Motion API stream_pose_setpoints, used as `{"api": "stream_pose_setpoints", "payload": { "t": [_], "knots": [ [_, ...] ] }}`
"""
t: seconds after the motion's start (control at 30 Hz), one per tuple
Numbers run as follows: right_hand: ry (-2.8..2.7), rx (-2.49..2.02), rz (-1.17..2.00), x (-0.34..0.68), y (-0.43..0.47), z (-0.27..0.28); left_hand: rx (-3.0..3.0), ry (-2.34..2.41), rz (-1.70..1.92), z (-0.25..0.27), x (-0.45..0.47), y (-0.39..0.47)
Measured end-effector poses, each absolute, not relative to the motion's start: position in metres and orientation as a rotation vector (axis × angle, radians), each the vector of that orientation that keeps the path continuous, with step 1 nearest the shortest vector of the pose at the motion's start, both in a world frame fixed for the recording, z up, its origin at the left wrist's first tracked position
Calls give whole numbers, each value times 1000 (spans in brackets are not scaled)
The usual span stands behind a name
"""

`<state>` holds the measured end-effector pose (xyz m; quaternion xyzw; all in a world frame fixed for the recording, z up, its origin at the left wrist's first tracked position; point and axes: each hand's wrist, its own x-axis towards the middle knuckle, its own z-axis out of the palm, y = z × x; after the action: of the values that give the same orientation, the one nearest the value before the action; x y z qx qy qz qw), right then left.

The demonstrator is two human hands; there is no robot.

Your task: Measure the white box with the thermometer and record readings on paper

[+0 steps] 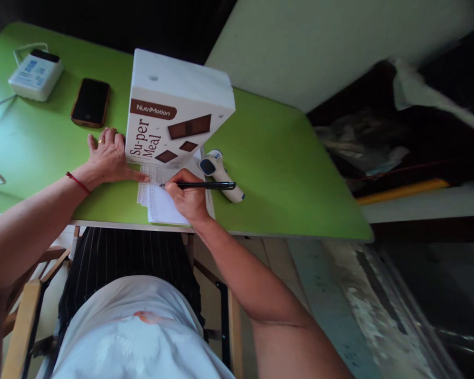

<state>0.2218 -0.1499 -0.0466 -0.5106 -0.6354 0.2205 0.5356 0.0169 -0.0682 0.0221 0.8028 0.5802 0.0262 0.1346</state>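
Likely writing: right hand point(189, 199) pinches pen point(219, 185), tip contact unclear; left hand point(108, 157) spread, empty, thumb on paper point(163, 207). Next: keep paper steady.

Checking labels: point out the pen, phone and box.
Pen point(207, 185): head view, on the black barrel.
Phone point(90, 101): head view, middle of the dark screen.
Box point(180, 108): head view, upper part of the printed front.

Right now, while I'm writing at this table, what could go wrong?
The white box stands upright close to your left hand; a bump might tip it. In this view, the pen in your right hand crosses the white handheld device, so a wide stroke could nudge it. The paper lies close to the front of the table, so it might slide if your left hand lifts.
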Motion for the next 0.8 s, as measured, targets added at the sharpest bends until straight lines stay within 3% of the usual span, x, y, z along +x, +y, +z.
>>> {"api": "stream_pose_setpoints", "payload": {
  "t": [0.8],
  "knots": [
    [-1469,-1286,493,220,-149,-47,2302,1667,135,20,16,-66]
  ]
}}
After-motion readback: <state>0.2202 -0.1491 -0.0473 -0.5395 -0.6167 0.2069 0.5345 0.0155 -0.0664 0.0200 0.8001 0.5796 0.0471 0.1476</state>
